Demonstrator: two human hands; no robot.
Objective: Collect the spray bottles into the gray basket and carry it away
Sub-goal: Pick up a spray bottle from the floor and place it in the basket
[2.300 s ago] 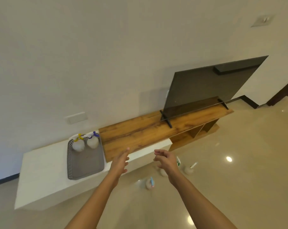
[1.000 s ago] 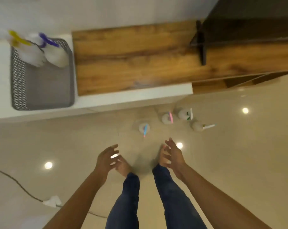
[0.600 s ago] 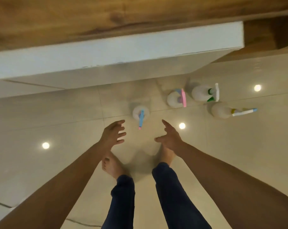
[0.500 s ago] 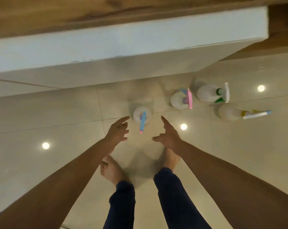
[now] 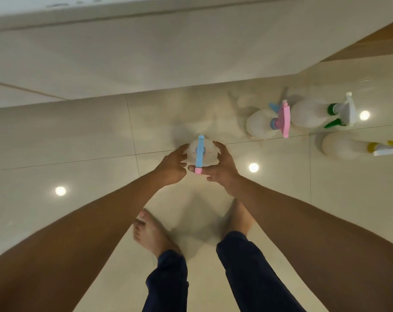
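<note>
A white spray bottle with a blue trigger head (image 5: pixel 200 154) stands on the tiled floor (image 5: pixel 78 136), in the middle of my view and just ahead of the bare feet. I have both hands on it: my left hand (image 5: pixel 172 165) curls against its left side and my right hand (image 5: pixel 220 167) cups its right side, thumb under the pink nozzle tip. The bottle sits between the two palms, upright. To the far right stand three more bottles close together: one with a pink head (image 5: pixel 264 123), one with a green and white head (image 5: pixel 312 112) just beside it, and a third with a yellow collar (image 5: pixel 344 145) a little nearer. Beyond them runs the pale base of the cabinet (image 5: pixel 146 52). Ceiling lights reflect off the glossy tiles.
</note>
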